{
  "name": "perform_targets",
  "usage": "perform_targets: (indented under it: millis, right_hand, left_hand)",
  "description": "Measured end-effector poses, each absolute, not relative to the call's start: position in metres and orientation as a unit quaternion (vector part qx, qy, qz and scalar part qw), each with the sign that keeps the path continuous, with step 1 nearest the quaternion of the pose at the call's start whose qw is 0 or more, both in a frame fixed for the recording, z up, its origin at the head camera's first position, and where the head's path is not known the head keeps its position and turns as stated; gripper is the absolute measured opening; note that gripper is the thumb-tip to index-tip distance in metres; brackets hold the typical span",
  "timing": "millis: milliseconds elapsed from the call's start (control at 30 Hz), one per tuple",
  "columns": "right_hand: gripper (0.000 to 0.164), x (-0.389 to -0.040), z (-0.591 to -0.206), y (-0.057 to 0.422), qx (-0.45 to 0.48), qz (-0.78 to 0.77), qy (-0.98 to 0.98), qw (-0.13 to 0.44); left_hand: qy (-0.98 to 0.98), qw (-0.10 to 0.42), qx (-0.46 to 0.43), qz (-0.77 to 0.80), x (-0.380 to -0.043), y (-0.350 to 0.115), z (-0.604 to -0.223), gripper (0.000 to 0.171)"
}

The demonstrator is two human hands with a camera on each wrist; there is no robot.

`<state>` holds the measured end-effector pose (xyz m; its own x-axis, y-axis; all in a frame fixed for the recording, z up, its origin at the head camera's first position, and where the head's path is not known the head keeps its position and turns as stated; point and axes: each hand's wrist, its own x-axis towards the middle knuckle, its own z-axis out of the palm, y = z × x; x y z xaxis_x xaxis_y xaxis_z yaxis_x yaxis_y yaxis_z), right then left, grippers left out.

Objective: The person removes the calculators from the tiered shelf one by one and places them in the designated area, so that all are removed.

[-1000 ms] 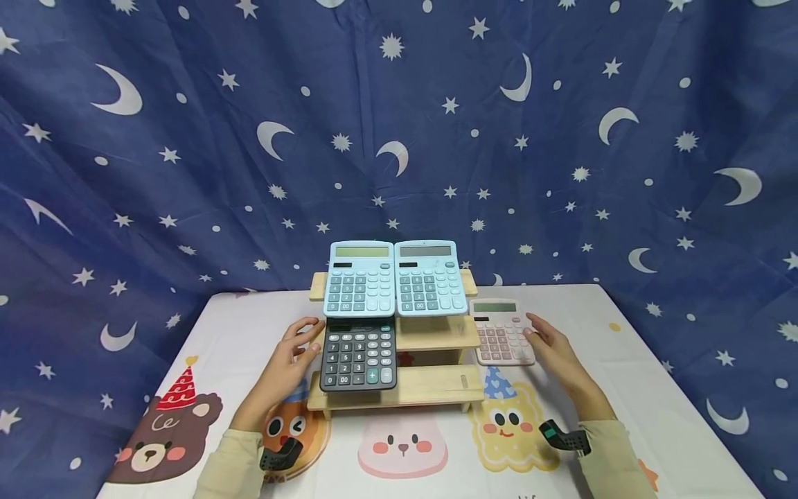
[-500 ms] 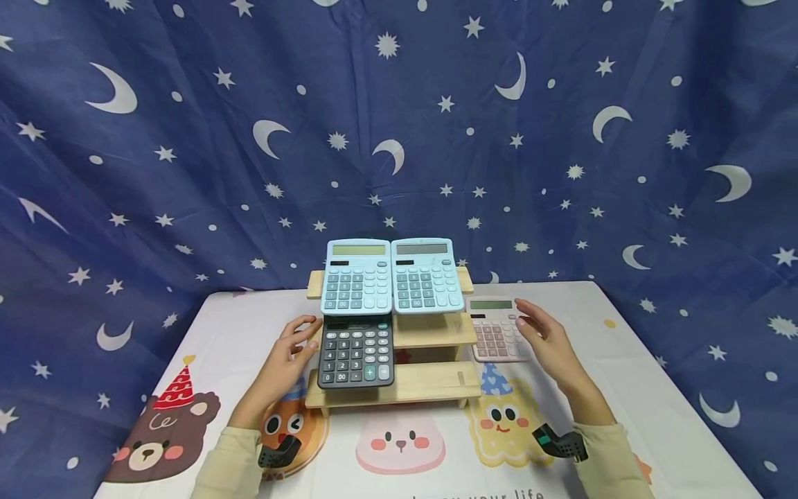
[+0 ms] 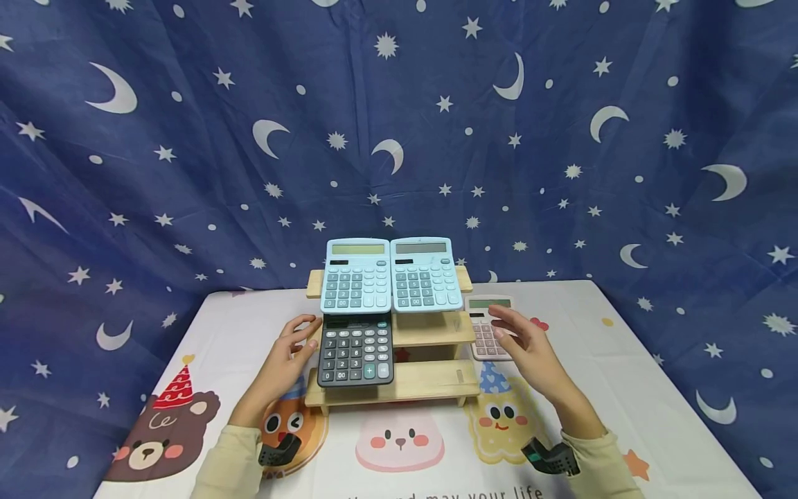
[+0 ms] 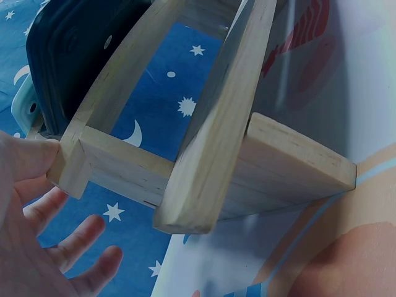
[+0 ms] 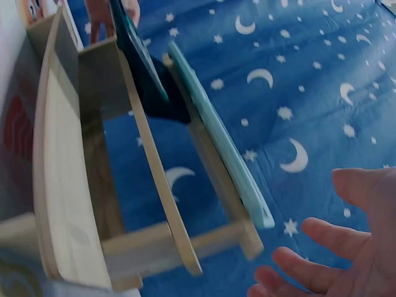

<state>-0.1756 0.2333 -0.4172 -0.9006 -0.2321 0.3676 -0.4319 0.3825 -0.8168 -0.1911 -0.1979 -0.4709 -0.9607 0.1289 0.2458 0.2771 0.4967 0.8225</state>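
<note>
A three-step wooden stand (image 3: 430,378) holds two light blue calculators (image 3: 357,277) side by side at the top. One black calculator (image 3: 355,350) leans on its lower left steps. At the stand's left end, my left hand (image 3: 289,364) pinches the tip of a step board (image 4: 73,167) between thumb and index finger, the other fingers loose. My right hand (image 3: 536,360) is off the stand's right side, fingers spread and holding nothing. It overlaps a pink calculator (image 3: 480,338) lying on the table, hiding its right part. In the right wrist view, a blue calculator's edge (image 5: 223,142) is near the fingers.
A white tablecloth (image 3: 623,360) with printed cartoon figures covers the table. Behind it hangs a dark blue curtain (image 3: 399,201) with moons and stars. The stand's right half has bare boards on its middle and lowest steps.
My right hand has come off the pink calculator's right edge and moved left over it toward the stand. The left hand and the calculators stay in place.
</note>
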Motion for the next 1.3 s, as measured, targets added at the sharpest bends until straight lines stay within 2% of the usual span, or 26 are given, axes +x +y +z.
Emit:
perform_targets:
  millis: [467,767,1133,1300]
  right_hand:
    - [0.038,-0.165,-0.434,0.188,0.260,0.537,-0.800,0.052]
    - [0.039,-0.166,-0.444,0.170,0.274,0.554,-0.787,-0.001]
    - [0.051,-0.179,-0.445,0.136,0.296,0.602,-0.732,-0.122]
    - [0.058,-0.180,-0.449,0.125,0.295,0.624,-0.708,-0.150]
  left_hand:
    - [-0.865,0.075,-0.116,-0.483,-0.191,-0.200,-0.471,0.044]
    - [-0.864,0.076,-0.115,-0.485,-0.190,-0.200,-0.469,0.045]
    - [-0.861,0.073,-0.115,-0.491,-0.191,-0.199,-0.470,0.045]
    - [-0.861,0.068,-0.118,-0.490,-0.191,-0.199,-0.468,0.045]
